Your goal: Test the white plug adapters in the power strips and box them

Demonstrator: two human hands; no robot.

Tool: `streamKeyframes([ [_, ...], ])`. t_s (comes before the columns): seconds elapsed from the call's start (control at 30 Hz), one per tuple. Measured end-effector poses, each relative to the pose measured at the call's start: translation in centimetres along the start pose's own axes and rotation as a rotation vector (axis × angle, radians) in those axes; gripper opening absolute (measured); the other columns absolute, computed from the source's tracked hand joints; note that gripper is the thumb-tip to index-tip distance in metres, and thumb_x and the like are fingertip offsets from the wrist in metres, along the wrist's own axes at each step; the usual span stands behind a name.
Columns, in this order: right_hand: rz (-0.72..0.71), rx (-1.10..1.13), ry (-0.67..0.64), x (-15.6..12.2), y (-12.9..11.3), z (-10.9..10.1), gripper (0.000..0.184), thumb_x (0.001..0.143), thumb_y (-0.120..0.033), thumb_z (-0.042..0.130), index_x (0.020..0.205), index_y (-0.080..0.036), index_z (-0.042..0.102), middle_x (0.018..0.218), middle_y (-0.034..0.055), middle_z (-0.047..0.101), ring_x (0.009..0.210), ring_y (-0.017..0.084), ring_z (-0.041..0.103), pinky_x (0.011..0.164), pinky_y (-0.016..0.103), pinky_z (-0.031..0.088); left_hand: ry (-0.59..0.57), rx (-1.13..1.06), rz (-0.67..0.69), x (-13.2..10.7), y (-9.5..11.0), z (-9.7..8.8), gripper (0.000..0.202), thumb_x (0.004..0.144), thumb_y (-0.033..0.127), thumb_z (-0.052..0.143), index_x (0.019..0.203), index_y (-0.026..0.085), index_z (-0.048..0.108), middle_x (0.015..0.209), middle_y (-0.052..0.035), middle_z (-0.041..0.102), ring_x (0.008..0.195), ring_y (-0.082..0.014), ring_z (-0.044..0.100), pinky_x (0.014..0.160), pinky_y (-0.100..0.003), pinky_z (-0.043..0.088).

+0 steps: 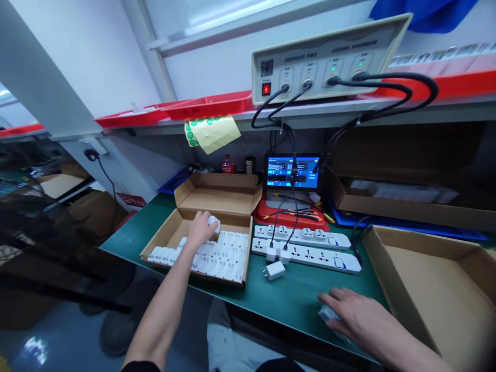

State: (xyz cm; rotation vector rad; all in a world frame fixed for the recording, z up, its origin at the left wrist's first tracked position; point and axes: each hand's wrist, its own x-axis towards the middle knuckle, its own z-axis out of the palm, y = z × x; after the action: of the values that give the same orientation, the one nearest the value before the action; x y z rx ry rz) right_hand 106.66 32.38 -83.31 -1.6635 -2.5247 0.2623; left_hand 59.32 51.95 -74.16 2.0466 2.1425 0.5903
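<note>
My left hand [201,229] reaches into an open cardboard box [170,227] filled with several white chargers and is closed on one white charger [213,222] at its fingertips. My right hand [358,316] rests on the green mat near the front edge, fingers curled over a white charger [326,313]. One loose white charger [275,270] lies on the mat between my hands. Two white power strips [310,247] lie side by side behind it, with two chargers plugged into the nearer strip and cabled.
A large empty cardboard box [437,289] stands at the right. A small blue-screen monitor [293,172] sits on a red tray [290,217]. A beige tester box [329,62] with black cables stands on the upper shelf. Red bins and a yellow sticker sheet [212,132] hang above.
</note>
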Motion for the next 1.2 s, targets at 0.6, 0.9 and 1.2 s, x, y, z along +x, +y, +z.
streamKeyframes([
  [0.6, 0.343, 0.487, 0.197, 4.1, 4.2, -6.9, 0.060, 0.104, -0.043, 0.055, 0.161, -0.026, 0.065, 0.120, 0.0080, 0.086, 0.088, 0.026, 0.078, 0.082, 0.038, 0.062, -0.118, 0.025, 0.736, -10.9, 10.0, 8.4, 0.015, 0.106, 0.038, 0.071, 0.107, 0.024, 0.076, 0.105, -0.0147, 0.077, 0.109, -0.0352, 0.070, 0.095, -0.045, 0.057],
  [0.9, 0.348, 0.152, 0.147, 6.1, 5.4, -6.7, 0.055, 0.099, -0.040, 0.074, 0.152, -0.025, 0.073, 0.138, 0.0139, 0.083, 0.120, 0.037, 0.078, 0.098, 0.041, 0.057, -0.304, -0.233, 0.708, -13.2, 13.9, 10.4, 0.033, 0.097, 0.017, 0.067, 0.129, 0.020, 0.077, 0.110, -0.0156, 0.079, 0.106, -0.0337, 0.073, 0.096, -0.048, 0.060],
  [1.2, 0.283, 0.128, 0.082, 7.4, 3.6, -5.4, 0.063, 0.099, -0.051, 0.084, 0.152, -0.021, 0.070, 0.141, 0.0216, 0.080, 0.128, 0.041, 0.077, 0.107, 0.044, 0.058, -0.759, -1.356, 0.170, -11.4, 15.9, 5.9, 0.072, 0.094, 0.054, 0.083, 0.158, 0.030, 0.060, 0.123, -0.0084, 0.069, 0.085, -0.0175, 0.074, 0.076, -0.032, 0.060],
])
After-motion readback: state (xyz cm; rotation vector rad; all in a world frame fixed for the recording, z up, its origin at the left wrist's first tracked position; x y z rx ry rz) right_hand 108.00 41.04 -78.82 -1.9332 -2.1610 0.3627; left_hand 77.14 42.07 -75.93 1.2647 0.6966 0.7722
